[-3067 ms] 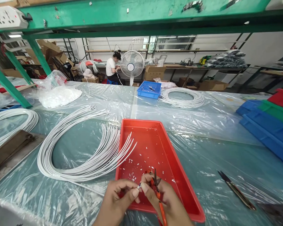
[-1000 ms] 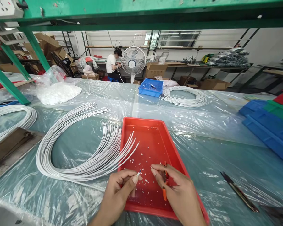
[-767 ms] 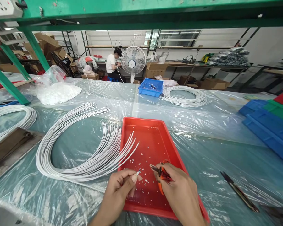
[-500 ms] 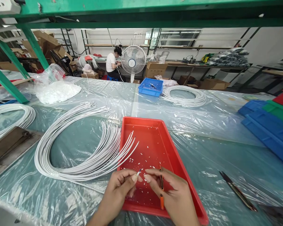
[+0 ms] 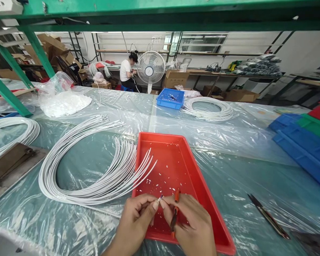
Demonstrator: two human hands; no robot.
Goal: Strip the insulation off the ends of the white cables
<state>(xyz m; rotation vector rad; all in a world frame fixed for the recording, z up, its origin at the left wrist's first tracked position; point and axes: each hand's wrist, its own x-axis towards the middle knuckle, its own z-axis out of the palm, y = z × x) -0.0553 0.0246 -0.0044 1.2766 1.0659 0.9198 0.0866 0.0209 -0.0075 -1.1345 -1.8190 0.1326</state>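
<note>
My left hand (image 5: 135, 224) pinches the stripped end of a white cable (image 5: 160, 196) over the near edge of a red tray (image 5: 173, 163). My right hand (image 5: 192, 227) is closed round small orange-handled snips (image 5: 175, 209), and its thumb and forefinger touch the same cable tip. Both hands meet fingertip to fingertip. A large bundle of curved white cables (image 5: 77, 167) lies on the plastic sheet to the left, with its cut ends reaching over the tray's left rim. Small white scraps lie scattered in the tray.
Dark snips (image 5: 268, 216) lie on the sheet at the right. Blue, green and red trays (image 5: 304, 138) are stacked far right. Further back are a blue tray (image 5: 169, 98), a white cable coil (image 5: 206, 109) and a fan (image 5: 150, 68). A seated person (image 5: 126, 74) works behind.
My right hand has closed in on the left hand's cable tip, and the snips have swung from pointing forward to lying back along the palm.
</note>
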